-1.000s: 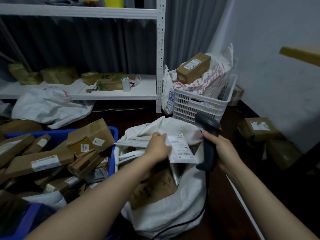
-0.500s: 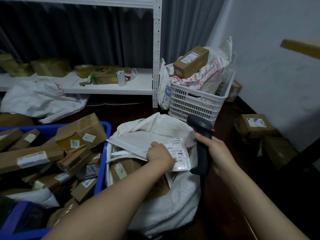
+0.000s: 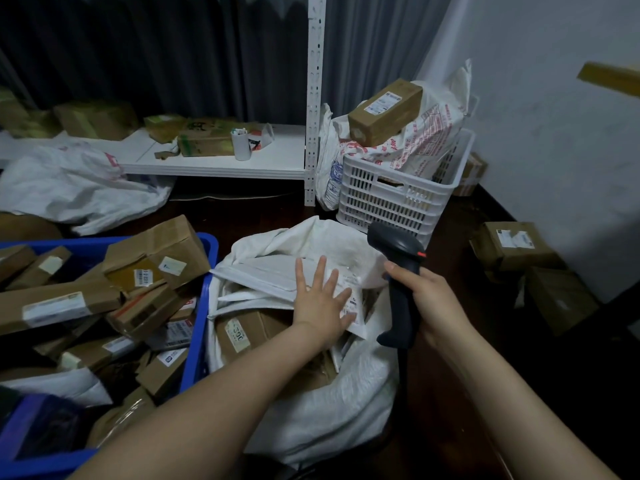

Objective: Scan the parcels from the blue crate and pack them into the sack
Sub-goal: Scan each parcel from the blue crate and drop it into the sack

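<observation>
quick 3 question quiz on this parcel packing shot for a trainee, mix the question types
1. True or false: the left hand is curled in a fist around the white mailer.
2. What does the right hand hold? A) a tape roll B) a barcode scanner C) a brown box
3. Fill in: the white mailer lies on top of the open ____, just right of the blue crate.

Key
1. False: its fingers are spread open over the mailer.
2. B
3. sack
</observation>
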